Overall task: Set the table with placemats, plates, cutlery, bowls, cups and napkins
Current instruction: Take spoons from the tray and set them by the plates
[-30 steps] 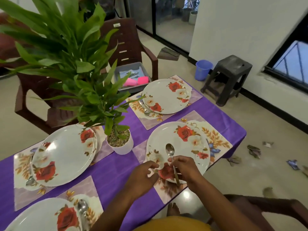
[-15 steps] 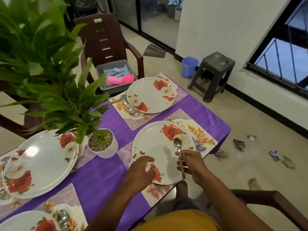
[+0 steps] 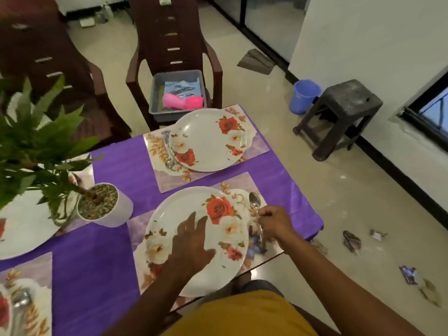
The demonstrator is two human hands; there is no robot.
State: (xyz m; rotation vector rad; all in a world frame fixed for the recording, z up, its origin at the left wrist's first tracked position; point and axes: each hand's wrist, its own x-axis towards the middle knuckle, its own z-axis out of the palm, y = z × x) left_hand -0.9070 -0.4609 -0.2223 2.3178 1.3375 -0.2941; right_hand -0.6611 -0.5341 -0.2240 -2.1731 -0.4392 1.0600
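Lying flat with fingers spread on the near floral plate (image 3: pixel 194 229), the left hand (image 3: pixel 191 241), pressing the white surface just below the red rose print. Pinching the handle of a spoon (image 3: pixel 256 212) between curled fingers, the right hand (image 3: pixel 272 223), at about three o'clock from the plate's centre. Pointing toward twelve o'clock, the spoon bowl, just beside the plate's right rim and over the near placemat (image 3: pixel 242 184); whether touching the mat, not possible to tell. Sitting on that floral placemat at the table's near right corner, the plate itself, with the purple tablecloth (image 3: pixel 116 251) showing around it. Lying at twelve o'clock from there, a second plate (image 3: pixel 208 139) on its own far placemat (image 3: pixel 257 146), with a second spoon (image 3: pixel 168 156) tucked against its left rim. Standing at nine o'clock from the near plate, a white pot (image 3: pixel 109 214) holding a green plant (image 3: pixel 36 146). Showing partly at the left edge, a third plate (image 3: pixel 21 229), and at seven o'clock another placemat (image 3: pixel 31 267) carrying a blurred spoon (image 3: pixel 20 301). Resting beyond the table at twelve o'clock, a grey tub (image 3: pixel 160 112) on a brown chair (image 3: pixel 169 40), holding pink cups (image 3: pixel 184 101), cutlery and blue cloth. Standing on the floor at two o'clock, a blue bucket (image 3: pixel 305 95) beside a dark stool (image 3: pixel 339 112).
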